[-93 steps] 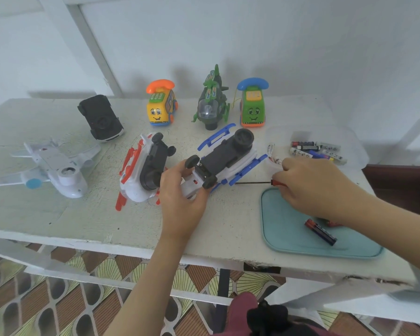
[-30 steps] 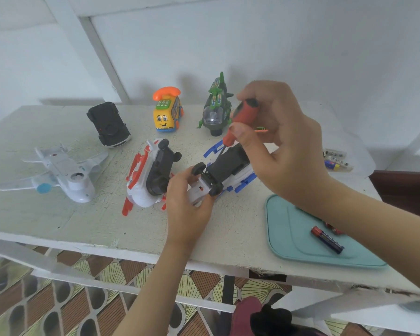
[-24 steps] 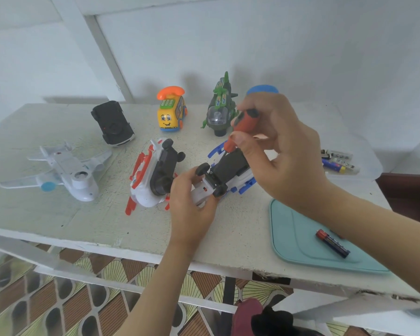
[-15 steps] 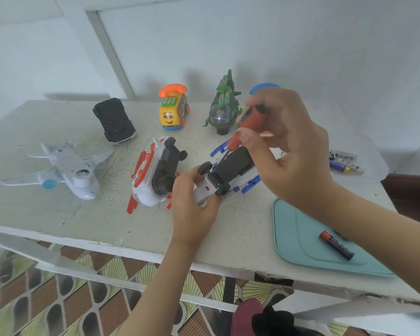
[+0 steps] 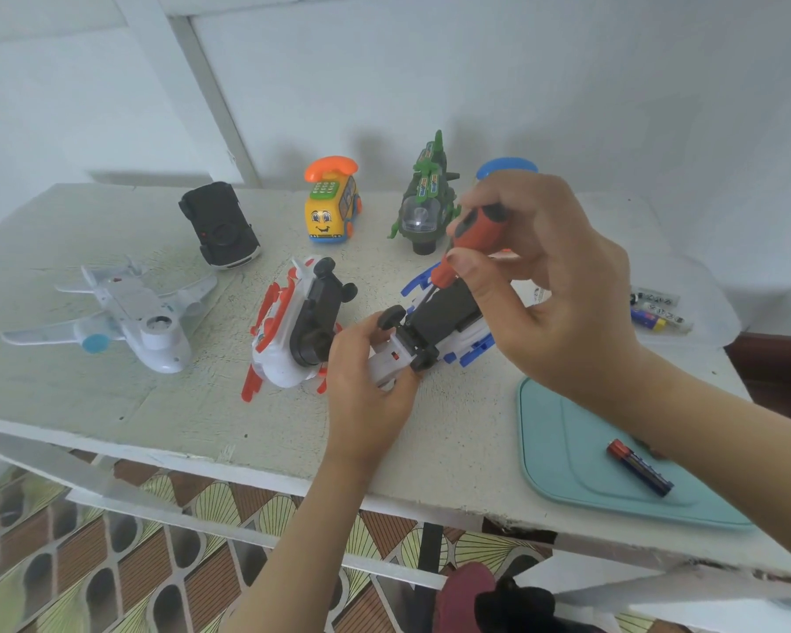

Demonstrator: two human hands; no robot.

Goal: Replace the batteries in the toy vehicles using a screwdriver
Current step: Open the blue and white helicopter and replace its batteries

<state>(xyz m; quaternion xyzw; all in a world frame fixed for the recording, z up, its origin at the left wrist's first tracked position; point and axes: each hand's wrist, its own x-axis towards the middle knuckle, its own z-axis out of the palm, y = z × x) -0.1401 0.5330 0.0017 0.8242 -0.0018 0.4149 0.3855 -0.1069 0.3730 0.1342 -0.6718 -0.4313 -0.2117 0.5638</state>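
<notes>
White wall at the back, worn white table [image 5: 110,404] up front, patterned floor tiles below its edge. Far left of the left hand [image 5: 366,390]: white toy plane [image 5: 129,312] lying flat, with a black toy car [image 5: 218,226] beyond it, nearer the wall. Just left of the left hand: red-and-white toy vehicle [image 5: 293,331], dark underside up, very close to the hand; can't tell if they touch. Well beyond that hand: yellow phone-faced toy car [image 5: 332,205], upright, face toward the camera. The left hand grips the near end of the blue-and-white toy vehicle [image 5: 434,326], fingers curled round the white nose, thumb by a black wheel. That vehicle lies underside up on the table, between the two hands. Beyond it, just left of the right hand [image 5: 553,285]: green toy helicopter [image 5: 425,198]. The right hand is raised over the vehicle, thumb and fingers pinching the orange-and-black handle of the screwdriver [image 5: 471,235]. The handle points down-left at the dark underside; tip not visible, so contact can't be confirmed. Behind the right hand: blue-topped toy [image 5: 508,164], mostly hidden. Under the right forearm: teal tray [image 5: 567,472] with one red-and-blue battery [image 5: 640,468] lying in it. Right of the right hand, further back: clear container [image 5: 713,322] holding several loose batteries [image 5: 658,312].
</notes>
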